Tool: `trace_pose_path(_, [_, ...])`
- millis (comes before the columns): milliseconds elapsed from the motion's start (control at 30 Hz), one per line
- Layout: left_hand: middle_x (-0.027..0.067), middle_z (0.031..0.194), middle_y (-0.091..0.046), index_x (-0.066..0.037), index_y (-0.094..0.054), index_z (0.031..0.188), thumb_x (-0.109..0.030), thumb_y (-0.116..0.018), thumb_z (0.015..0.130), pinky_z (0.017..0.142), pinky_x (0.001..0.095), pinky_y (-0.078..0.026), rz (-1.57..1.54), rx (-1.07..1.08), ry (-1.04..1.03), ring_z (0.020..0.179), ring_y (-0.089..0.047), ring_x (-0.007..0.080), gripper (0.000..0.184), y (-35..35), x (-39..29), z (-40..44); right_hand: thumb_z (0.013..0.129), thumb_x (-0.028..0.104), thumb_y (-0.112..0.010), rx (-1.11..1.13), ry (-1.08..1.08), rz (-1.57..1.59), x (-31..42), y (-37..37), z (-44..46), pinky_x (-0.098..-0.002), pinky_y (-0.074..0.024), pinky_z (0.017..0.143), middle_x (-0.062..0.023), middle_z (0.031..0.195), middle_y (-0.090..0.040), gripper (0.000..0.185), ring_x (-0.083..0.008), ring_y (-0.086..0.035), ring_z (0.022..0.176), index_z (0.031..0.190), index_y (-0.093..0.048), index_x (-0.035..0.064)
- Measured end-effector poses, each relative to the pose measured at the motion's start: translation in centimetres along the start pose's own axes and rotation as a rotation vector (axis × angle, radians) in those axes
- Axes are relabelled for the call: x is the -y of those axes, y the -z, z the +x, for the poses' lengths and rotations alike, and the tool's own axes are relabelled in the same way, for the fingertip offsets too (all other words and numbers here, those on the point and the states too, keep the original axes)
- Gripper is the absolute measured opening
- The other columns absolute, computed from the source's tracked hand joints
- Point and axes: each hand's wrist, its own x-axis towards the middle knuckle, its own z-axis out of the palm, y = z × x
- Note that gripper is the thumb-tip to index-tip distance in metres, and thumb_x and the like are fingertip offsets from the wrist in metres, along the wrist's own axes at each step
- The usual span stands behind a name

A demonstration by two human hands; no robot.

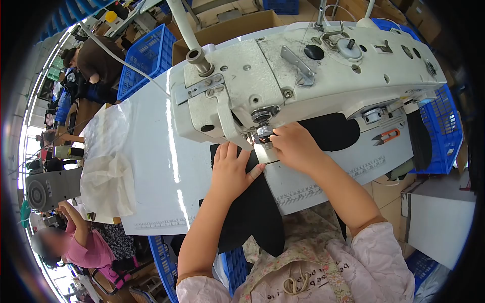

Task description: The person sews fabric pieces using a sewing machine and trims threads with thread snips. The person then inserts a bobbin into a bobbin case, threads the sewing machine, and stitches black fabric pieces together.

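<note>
A white sewing machine (232, 86) stands across the table. My left hand (232, 169) lies with fingers spread on a black fabric piece (247, 217), left of the needle area; the fabric hangs over the table's front edge. Close to the needle and presser foot, my right hand (295, 146) has its fingers pressed together at the metal parts; what they hold, if anything, is hidden. Behind the right hand, another black fabric piece (331, 132) lies under the machine arm.
Orange-handled snips (388, 136) lie on the table's right side. Clear plastic bags (107, 177) lie at the left edge. Blue crates (146, 60) stand behind and at the right. One person in pink (91, 247) sits at left; another in brown (98, 60) is farther back.
</note>
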Motion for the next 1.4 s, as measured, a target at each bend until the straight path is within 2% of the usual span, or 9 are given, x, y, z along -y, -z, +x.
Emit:
trace_pose_path(433, [0.0282,0.133,-0.045,-0.008,-0.057,0.123,-0.051,-0.065,0.085,0.100,0.0542,-0.037,0.022,0.003,-0.003,0.121,-0.043,0.0477,0.058,-0.3,-0.1,-0.2,0.077,0.011,-0.065,-0.042,0.009,0.007,0.0,-0.1,-0.3,-0.0384,-0.0492,0.085,-0.0059,0.090,-0.063,0.016,-0.0246,-0.061,0.092,0.092,-0.071,0.0103])
trace_pose_path(600, [0.0273,0.132,-0.045,-0.010,-0.058,0.121,-0.050,-0.066,0.084,0.100,0.0544,-0.037,0.001,0.002,0.006,0.121,-0.043,0.0478,0.055,-0.3,-0.1,-0.3,0.075,0.009,-0.070,-0.286,-0.029,0.084,0.7,4.7,-4.3,-0.0389,-0.0490,0.085,-0.0084,0.103,-0.064,0.016,-0.0262,-0.061,0.101,0.091,-0.066,0.0076])
trace_pose_path(667, [0.0269,0.132,-0.045,-0.010,-0.058,0.121,-0.050,-0.066,0.084,0.100,0.0545,-0.037,-0.008,0.012,0.016,0.122,-0.043,0.0478,0.054,-0.1,-0.1,-0.2,0.077,0.010,-0.072,-0.567,-0.132,0.061,-2.1,6.0,-9.4,-0.0411,-0.0488,0.086,-0.0117,0.113,-0.062,0.016,-0.0288,-0.060,0.106,0.090,-0.065,0.0071])
trace_pose_path(733, [0.0265,0.132,-0.045,-0.010,-0.059,0.120,-0.049,-0.066,0.084,0.100,0.0546,-0.036,-0.022,0.025,0.021,0.122,-0.042,0.0480,0.053,0.0,-0.1,-0.2,0.083,0.018,-0.071,-0.742,-0.395,-0.392,-6.0,7.0,-13.2,-0.0459,-0.0435,0.096,-0.0152,0.126,-0.057,0.028,-0.0329,-0.054,0.119,0.107,-0.064,0.0058])
trace_pose_path(767, [0.0265,0.132,-0.045,-0.010,-0.059,0.120,-0.049,-0.066,0.084,0.100,0.0546,-0.036,-0.021,0.026,0.022,0.122,-0.042,0.0480,0.053,0.0,-0.1,-0.2,0.083,0.018,-0.071,-0.742,-0.395,-0.390,-6.6,7.3,-13.5,-0.0459,-0.0435,0.096,-0.0152,0.126,-0.057,0.028,-0.0329,-0.054,0.119,0.107,-0.064,0.0058])
trace_pose_path(833, [0.0269,0.132,-0.045,-0.010,-0.059,0.119,-0.049,-0.067,0.084,0.100,0.0546,-0.036,-0.021,0.012,0.020,0.122,-0.042,0.0483,0.052,0.0,-0.2,-0.2,0.088,0.026,-0.066,-0.527,-0.561,-0.608,-7.7,7.9,-13.7,-0.0494,-0.0328,0.108,-0.0171,0.140,-0.048,0.051,-0.0358,-0.041,0.134,0.131,-0.052,0.0033])
trace_pose_path(867, [0.0269,0.132,-0.045,-0.010,-0.059,0.119,-0.049,-0.067,0.084,0.100,0.0546,-0.036,-0.020,0.013,0.020,0.122,-0.042,0.0483,0.052,0.0,-0.2,-0.2,0.088,0.026,-0.066,-0.527,-0.561,-0.607,-8.0,7.8,-14.1,-0.0494,-0.0328,0.108,-0.0171,0.140,-0.048,0.051,-0.0358,-0.041,0.134,0.131,-0.052,0.0033])
trace_pose_path(933, [0.0271,0.132,-0.045,-0.011,-0.059,0.119,-0.048,-0.066,0.084,0.101,0.0547,-0.036,-0.024,0.001,0.016,0.123,-0.041,0.0485,0.052,0.0,-0.3,-0.2,0.090,0.032,-0.063,-0.399,-0.576,-0.557,-8.5,7.2,-14.7,-0.0497,-0.0236,0.113,-0.0174,0.149,-0.039,0.069,-0.0360,-0.030,0.141,0.145,-0.035,0.0011])
trace_pose_path(1400, [0.0261,0.133,-0.044,-0.011,-0.059,0.120,-0.049,-0.067,0.084,0.099,0.0546,-0.037,-0.005,-0.007,0.008,0.121,-0.043,0.0476,0.053,-0.1,-0.2,-0.2,0.089,0.028,-0.064,-0.387,-0.563,-0.507,-8.5,6.5,-15.1,-0.0467,-0.0267,0.113,-0.0185,0.148,-0.040,0.067,-0.0371,-0.033,0.139,0.143,-0.038,-0.0015])
